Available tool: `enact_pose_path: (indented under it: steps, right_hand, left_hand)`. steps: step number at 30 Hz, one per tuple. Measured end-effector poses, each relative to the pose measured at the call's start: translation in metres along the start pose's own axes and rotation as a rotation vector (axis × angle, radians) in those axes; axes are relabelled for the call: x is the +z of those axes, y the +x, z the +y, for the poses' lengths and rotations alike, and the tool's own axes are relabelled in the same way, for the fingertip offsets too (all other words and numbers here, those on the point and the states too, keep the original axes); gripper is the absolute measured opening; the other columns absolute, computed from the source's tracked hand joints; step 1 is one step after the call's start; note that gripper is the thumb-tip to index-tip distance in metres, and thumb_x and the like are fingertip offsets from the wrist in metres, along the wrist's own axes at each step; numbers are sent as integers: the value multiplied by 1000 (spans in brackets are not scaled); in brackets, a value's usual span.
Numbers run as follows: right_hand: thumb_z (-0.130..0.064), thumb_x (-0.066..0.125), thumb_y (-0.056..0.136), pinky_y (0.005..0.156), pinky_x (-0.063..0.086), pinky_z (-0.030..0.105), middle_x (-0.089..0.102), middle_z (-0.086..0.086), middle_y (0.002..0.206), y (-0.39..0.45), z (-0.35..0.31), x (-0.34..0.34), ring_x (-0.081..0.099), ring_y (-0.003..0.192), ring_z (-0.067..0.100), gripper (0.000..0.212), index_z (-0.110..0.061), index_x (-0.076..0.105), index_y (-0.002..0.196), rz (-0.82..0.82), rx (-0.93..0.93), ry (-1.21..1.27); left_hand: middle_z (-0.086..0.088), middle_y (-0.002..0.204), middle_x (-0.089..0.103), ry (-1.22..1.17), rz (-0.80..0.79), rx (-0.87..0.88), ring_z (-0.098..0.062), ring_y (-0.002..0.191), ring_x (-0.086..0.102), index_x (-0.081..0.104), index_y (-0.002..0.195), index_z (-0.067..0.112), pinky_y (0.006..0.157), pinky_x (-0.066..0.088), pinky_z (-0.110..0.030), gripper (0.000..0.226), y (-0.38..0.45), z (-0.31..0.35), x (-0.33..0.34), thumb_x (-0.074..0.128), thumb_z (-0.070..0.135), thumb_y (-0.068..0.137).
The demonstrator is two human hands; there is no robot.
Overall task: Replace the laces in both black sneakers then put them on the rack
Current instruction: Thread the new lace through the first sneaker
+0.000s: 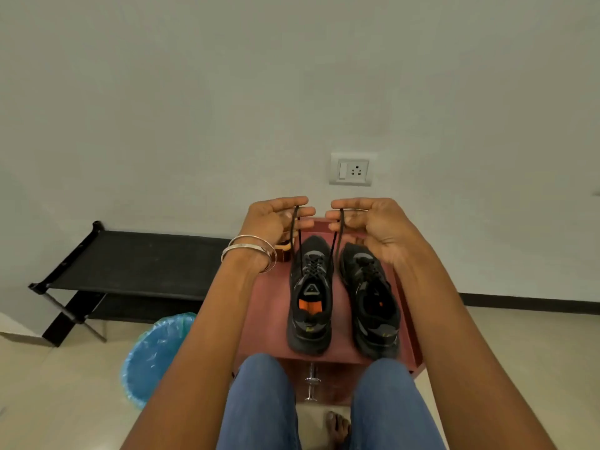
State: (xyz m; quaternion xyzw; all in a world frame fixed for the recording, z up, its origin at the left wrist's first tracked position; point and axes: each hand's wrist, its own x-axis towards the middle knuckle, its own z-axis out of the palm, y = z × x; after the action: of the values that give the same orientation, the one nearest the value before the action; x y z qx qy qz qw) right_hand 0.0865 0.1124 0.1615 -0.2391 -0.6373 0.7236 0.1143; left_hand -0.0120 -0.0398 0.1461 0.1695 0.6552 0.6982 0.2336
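Two black sneakers stand side by side, toes away from me, on a reddish-brown cabinet top (269, 306). The left sneaker (310, 297) has an orange insole and a black lace (300, 251) threaded through its eyelets. Both lace ends run up to my hands, held above the toes. My left hand (276, 219) pinches the left end and my right hand (363, 222) pinches the right end. The right sneaker (370, 303) lies just to the right, untouched; its laces look threaded and dark.
A low black shoe rack (130, 261) stands against the wall at the left. A bin lined with a blue bag (156, 352) sits on the floor beside my left knee. A small orange-brown object (285, 250) rests on the cabinet behind my left wrist.
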Motion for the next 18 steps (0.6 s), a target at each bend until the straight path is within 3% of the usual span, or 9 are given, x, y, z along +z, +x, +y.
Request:
enact_pose_path:
  steps: [5, 7, 10, 13, 15, 18]
  right_hand:
    - [8, 61, 83, 72, 55, 31, 75, 9, 90, -15, -41, 4, 72, 77, 23, 26, -7, 70, 101, 14, -168, -86]
    - [-1, 67, 83, 75, 53, 31, 75, 7, 87, -20, -53, 7, 72, 73, 21, 17, -9, 71, 97, 58, -237, -166]
    - [-13, 71, 85, 61, 50, 27, 74, 11, 79, -22, -67, 13, 67, 58, 16, 9, -7, 72, 92, 130, -325, -244]
    - [-17, 71, 86, 52, 46, 21, 71, 10, 73, -21, -80, 19, 58, 45, 9, 12, -7, 73, 91, 186, -428, -359]
    - [-19, 72, 85, 56, 46, 20, 70, 6, 74, -20, -86, 23, 58, 53, 6, 13, -7, 74, 91, 209, -486, -422]
    - [-19, 74, 83, 69, 46, 24, 69, 1, 83, -17, -93, 29, 64, 80, 11, 16, -6, 75, 93, 233, -522, -448]
  left_hand:
    - [-3, 95, 74, 139, 6, 121, -16, 79, 73, 68, 110, 10, 69, 50, -28, 45, -10, 39, 9, 41, -17, 87]
    - [-5, 93, 74, 155, 30, 165, -13, 73, 72, 70, 109, 9, 63, 51, -23, 32, -13, 50, 12, 52, -9, 89]
    - [-8, 86, 74, 177, 97, 218, -14, 65, 69, 72, 103, 8, 60, 53, -23, 17, -14, 63, 14, 64, 8, 89]
    - [-5, 76, 72, 278, 173, 292, -11, 51, 59, 75, 99, 10, 55, 52, -24, 18, -10, 76, 15, 70, 23, 86]
    - [0, 70, 69, 382, 225, 368, -10, 48, 54, 77, 95, 14, 57, 52, -27, 20, -6, 83, 18, 72, 30, 84]
    - [0, 73, 68, 441, 249, 403, -9, 57, 53, 77, 94, 16, 67, 54, -31, 19, -3, 91, 24, 73, 30, 83]
